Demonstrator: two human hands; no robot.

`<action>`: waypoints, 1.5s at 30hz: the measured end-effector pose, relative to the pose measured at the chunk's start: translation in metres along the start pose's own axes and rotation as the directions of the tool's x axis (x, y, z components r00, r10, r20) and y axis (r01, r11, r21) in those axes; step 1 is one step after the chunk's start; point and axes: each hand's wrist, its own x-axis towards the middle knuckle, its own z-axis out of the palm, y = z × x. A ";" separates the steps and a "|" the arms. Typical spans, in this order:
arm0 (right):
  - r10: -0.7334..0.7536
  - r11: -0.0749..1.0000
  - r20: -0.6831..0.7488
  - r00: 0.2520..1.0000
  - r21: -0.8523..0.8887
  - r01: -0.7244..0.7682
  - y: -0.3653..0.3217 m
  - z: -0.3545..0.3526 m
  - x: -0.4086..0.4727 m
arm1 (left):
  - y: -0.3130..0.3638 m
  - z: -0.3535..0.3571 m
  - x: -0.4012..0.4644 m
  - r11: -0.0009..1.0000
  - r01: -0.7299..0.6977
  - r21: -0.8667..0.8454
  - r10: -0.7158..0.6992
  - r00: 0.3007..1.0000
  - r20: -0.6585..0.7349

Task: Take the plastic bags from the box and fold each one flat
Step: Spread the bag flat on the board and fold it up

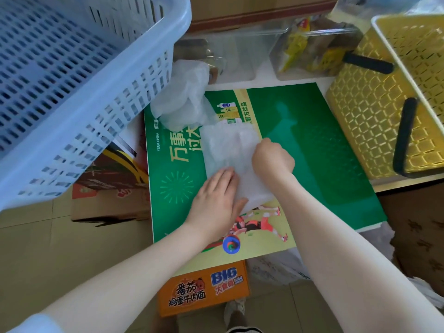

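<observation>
A translucent white plastic bag lies spread on a green printed board. My left hand lies flat on the bag's near left part, fingers straight, pressing it down. At the bag's right edge, my right hand has its fingers curled and pinches the plastic. A second plastic bag, crumpled, sits at the board's far left corner.
A large blue slotted basket looms at the left. A yellow basket with black handles stands at the right. Clear bins line the back. Cardboard boxes sit on the tiled floor beneath.
</observation>
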 end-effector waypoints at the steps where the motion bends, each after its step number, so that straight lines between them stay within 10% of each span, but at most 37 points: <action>1: -0.022 1.000 -0.013 1.000 0.005 0.022 0.001 0.000 0.001 | -0.003 0.002 -0.001 1.000 0.015 0.024 -0.015 1.000 -0.001; 15: -0.111 0.965 0.009 0.994 0.242 0.105 0.022 0.005 -0.055 | -0.013 0.008 0.006 0.969 0.085 0.234 -0.077 0.996 -0.042; 21: -0.097 0.940 -0.036 0.995 0.326 0.104 0.028 0.016 -0.054 | 0.007 -0.014 0.033 0.985 0.164 0.047 -0.159 0.982 -0.104; 32: -0.016 0.848 -0.075 0.997 0.528 0.053 0.049 0.027 -0.063 | -0.017 -0.001 0.078 0.967 -0.117 0.228 0.095 0.990 0.106; 41: -0.004 0.978 -0.252 0.968 0.202 0.057 0.055 0.039 -0.074 | -0.014 -0.004 0.080 0.955 -0.109 0.274 0.073 0.988 0.140; 45: -0.008 0.983 -0.215 0.977 0.178 0.047 0.053 0.038 -0.073 | -0.003 -0.011 0.052 0.953 -0.138 0.270 0.161 0.985 -0.062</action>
